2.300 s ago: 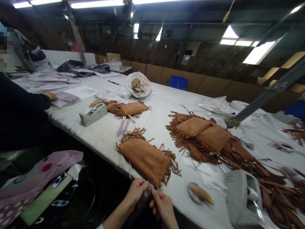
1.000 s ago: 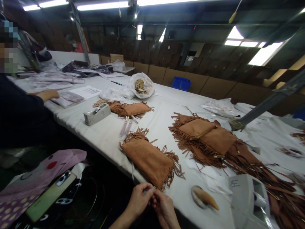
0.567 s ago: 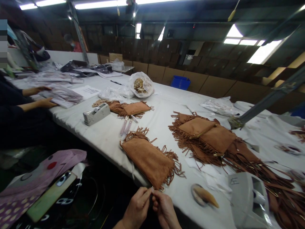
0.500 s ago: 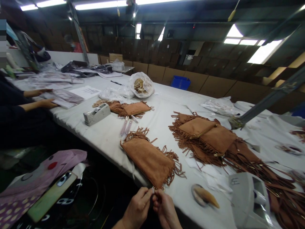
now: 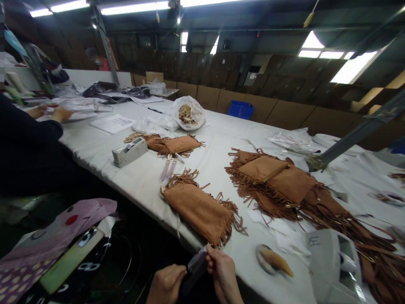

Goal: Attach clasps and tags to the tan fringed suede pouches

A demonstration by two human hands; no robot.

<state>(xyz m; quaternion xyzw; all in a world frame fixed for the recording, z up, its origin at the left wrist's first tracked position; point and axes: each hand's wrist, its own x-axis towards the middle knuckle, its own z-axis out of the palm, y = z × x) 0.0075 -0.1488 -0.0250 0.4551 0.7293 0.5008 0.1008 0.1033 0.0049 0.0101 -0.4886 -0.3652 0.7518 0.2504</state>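
Observation:
A brown suede bag [image 5: 198, 207] with fringed ends lies on the table's front edge, its near corner pointing toward me. By that corner, my right hand [image 5: 221, 270] is closed in a pinch on the upper end of a translucent plastic piece [image 5: 196, 267]. My left hand [image 5: 167, 282], lower and to the left, is closed on the other end, so the plastic spans the gap between both hands. Metal hardware at the bag's corner is partly hidden by my right fingertips. Two plastic-wrapped strap pieces [image 5: 168, 168] lie beyond the bag's far end.
More fringed bags [image 5: 280, 179] are piled at right. Tape dispensers stand near [image 5: 333, 264] and far [image 5: 130, 152]. A tape roll [image 5: 274, 261] lies close to my right hand. A co-worker's hands [image 5: 50, 113] handle plastic packets at left. A phone [image 5: 72, 259] rests below the table edge.
My left hand has moved down and left from my right, and the plastic now stretches between them. The co-worker's hands have shifted farther back, leaving the white sheet uncovered.

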